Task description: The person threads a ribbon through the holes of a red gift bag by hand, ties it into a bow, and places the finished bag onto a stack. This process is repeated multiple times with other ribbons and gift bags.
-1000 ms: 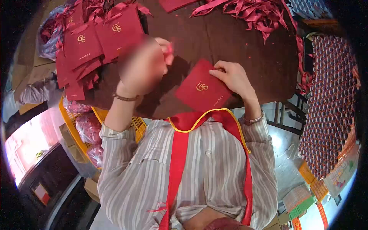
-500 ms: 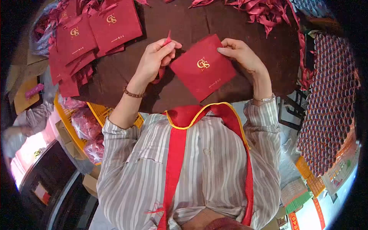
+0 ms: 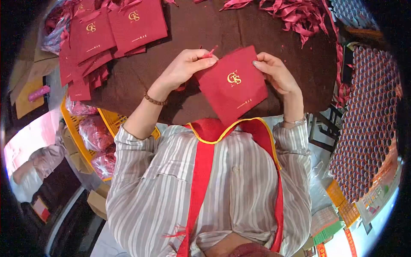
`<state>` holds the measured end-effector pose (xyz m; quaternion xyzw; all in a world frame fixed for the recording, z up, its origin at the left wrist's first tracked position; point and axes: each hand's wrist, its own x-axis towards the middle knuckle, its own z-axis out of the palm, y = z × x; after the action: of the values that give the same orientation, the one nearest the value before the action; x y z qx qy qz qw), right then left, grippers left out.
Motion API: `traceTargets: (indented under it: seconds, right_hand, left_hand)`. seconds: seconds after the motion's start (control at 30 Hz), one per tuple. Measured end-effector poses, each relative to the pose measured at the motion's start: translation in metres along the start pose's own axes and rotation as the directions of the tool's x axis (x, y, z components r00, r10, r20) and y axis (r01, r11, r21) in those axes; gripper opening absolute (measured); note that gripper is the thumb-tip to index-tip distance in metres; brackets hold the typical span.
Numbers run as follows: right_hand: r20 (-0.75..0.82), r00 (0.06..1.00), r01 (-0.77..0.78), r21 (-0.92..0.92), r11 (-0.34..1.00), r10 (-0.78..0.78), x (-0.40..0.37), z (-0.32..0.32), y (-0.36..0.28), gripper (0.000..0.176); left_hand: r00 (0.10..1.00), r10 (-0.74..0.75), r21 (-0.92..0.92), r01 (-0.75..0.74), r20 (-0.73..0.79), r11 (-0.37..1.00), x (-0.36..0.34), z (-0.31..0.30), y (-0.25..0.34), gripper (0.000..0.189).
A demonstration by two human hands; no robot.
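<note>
A red square pouch (image 3: 239, 85) with a gold logo is held tilted over the brown tabletop, near its front edge. My right hand (image 3: 276, 73) pinches its upper right corner, thumb on the front. My left hand (image 3: 190, 66) is closed on a piece of red ribbon (image 3: 209, 53), whose end sticks up above the thumb. The fingertips of that hand are beside the pouch's upper left edge. Whether they touch the pouch is unclear.
Stacked red pouches (image 3: 92, 36) lie at the table's (image 3: 141, 81) upper left. Loose red ribbons (image 3: 295, 15) are heaped at the far right. Yellow crates (image 3: 109, 124) stand lower left, a sheet of small round items (image 3: 364, 120) is at the right, and another person's arm (image 3: 32, 169) shows far left.
My left hand has moved right, up to the pouch. The pouch has shifted slightly right and down. The whole view has shifted a little, and the other person's arm is lower.
</note>
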<state>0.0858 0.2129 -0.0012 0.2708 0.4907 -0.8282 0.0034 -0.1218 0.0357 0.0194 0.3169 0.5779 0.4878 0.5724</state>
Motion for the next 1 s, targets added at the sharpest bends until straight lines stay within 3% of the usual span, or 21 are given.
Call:
traceTargets:
  seconds: [0.07,0.13,0.2,0.23,0.27,0.3,0.33,0.37,0.4,0.47,0.5,0.53,0.6,0.67,0.73,0.77,0.8,0.83,0.87,0.93,1.0]
  right_hand:
    - [-0.019,0.999,-0.031,-0.006,0.999,0.031,-0.001,-0.006,0.005,0.012]
    - [-0.037,0.997,-0.061,-0.013,0.998,0.061,0.000,-0.006,0.011,0.012]
    - [-0.091,0.996,-0.006,-0.022,1.000,0.004,-0.002,0.001,0.014,0.013]
    - [-0.199,0.980,-0.016,-0.127,0.992,-0.009,-0.003,0.006,0.012,0.022]
    - [-0.196,0.981,-0.016,-0.128,0.992,-0.009,-0.005,0.015,0.011,0.022]
    - [-0.297,0.925,0.095,-0.425,0.900,-0.238,-0.007,0.027,0.004,0.025]
    - [-0.318,0.822,0.142,-0.690,0.710,-0.473,-0.011,0.036,-0.004,0.028]
    - [-0.132,0.791,0.228,-0.843,0.488,-0.598,-0.015,0.041,-0.015,0.036]
    - [-0.134,0.790,0.226,-0.844,0.487,-0.599,-0.016,0.044,-0.020,0.036]
    - [0.061,0.866,0.329,-0.816,0.475,-0.496,-0.013,0.050,-0.026,0.034]
    - [0.083,0.858,0.376,-0.775,0.509,-0.507,-0.008,0.050,-0.021,0.030]
    - [0.083,0.858,0.374,-0.777,0.506,-0.506,-0.004,0.050,-0.017,0.030]
    - [0.000,0.940,0.245,-0.695,0.676,-0.341,0.000,0.049,-0.013,0.027]
    - [-0.011,0.946,0.213,-0.732,0.647,-0.324,-0.001,0.049,-0.015,0.026]
    - [-0.069,0.971,0.119,-0.689,0.715,-0.228,-0.004,0.051,-0.021,0.027]
    - [-0.068,0.972,0.118,-0.689,0.715,-0.226,-0.005,0.052,-0.026,0.027]
    - [-0.059,0.984,0.078,-0.705,0.705,-0.168,-0.007,0.053,-0.031,0.027]
    - [-0.054,0.993,0.037,-0.719,0.694,-0.109,-0.007,0.054,-0.033,0.026]
    - [-0.055,0.993,0.035,-0.720,0.693,-0.108,-0.007,0.052,-0.034,0.026]
    - [0.050,0.997,0.077,-0.754,0.652,-0.060,-0.006,0.047,-0.033,0.024]
    - [0.057,0.993,0.110,-0.718,0.687,-0.100,-0.001,0.038,-0.024,0.026]
  left_hand:
    - [1.000,0.021,0.009,-0.021,-0.006,1.000,0.000,-0.003,0.005,0.020]
    - [0.993,0.028,0.187,-0.049,0.115,0.981,0.004,-0.009,0.007,0.019]
    - [0.993,0.031,0.097,-0.043,0.117,0.994,0.006,-0.012,0.005,0.017]
    - [0.988,0.019,0.147,-0.041,0.153,0.988,0.009,-0.015,0.006,0.017]
    - [0.982,0.002,0.197,-0.040,0.190,0.980,0.012,-0.018,0.007,0.017]
    - [0.982,0.003,0.196,-0.040,0.188,0.980,0.013,-0.018,0.011,0.017]
    - [0.972,-0.001,0.252,-0.060,0.237,0.966,0.016,-0.018,0.016,0.018]
    - [0.958,-0.008,0.305,-0.083,0.287,0.949,0.018,-0.016,0.018,0.018]
    - [0.957,-0.007,0.304,-0.086,0.290,0.949,0.023,-0.014,0.017,0.018]
    - [0.928,-0.040,0.429,-0.133,0.371,0.894,0.032,-0.008,0.013,0.020]
    - [0.927,-0.042,0.436,-0.135,0.372,0.890,0.033,-0.005,0.014,0.021]
    - [0.927,-0.039,0.434,-0.138,0.373,0.891,0.035,-0.003,0.012,0.021]
    - [0.929,0.056,0.230,-0.149,0.367,0.962,0.037,0.001,0.002,0.022]
    - [0.931,0.078,0.236,-0.171,0.356,0.957,0.037,0.001,-0.003,0.025]
    - [0.967,0.070,0.233,-0.129,0.247,0.964,0.034,0.002,0.003,0.031]
    - [0.978,0.011,0.134,-0.040,0.208,0.990,0.036,-0.001,-0.005,0.034]
    - [0.978,0.012,0.133,-0.041,0.208,0.990,0.036,-0.004,-0.005,0.034]
    - [0.994,0.050,0.116,-0.061,0.096,0.991,0.035,-0.007,-0.003,0.033]
    - [0.996,0.085,0.101,-0.083,-0.018,0.991,0.035,-0.010,0.000,0.033]
    - [0.994,0.095,0.127,-0.087,-0.059,0.988,0.025,-0.014,0.012,0.034]
    - [0.990,0.024,0.072,-0.014,-0.140,0.997,0.015,-0.015,0.022,0.035]
